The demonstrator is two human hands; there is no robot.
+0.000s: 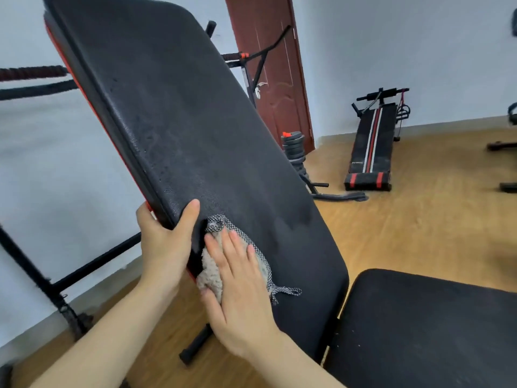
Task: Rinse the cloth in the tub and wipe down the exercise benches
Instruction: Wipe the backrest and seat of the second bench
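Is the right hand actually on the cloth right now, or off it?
Touching. The head view shows the right hand lying flat on the cloth, fingers spread over it, pressing it against the backrest.

Two hands are in view, the left hand and the right hand. There is one grey fluffy cloth with a black-and-white checked border. The exercise benches are two: one large black padded bench with a red edge, which has two pads, a tilted back pad and a flat seat pad, and one low black bench with red and white stripes. There is one brown wooden door and one stack of black round weight plates.
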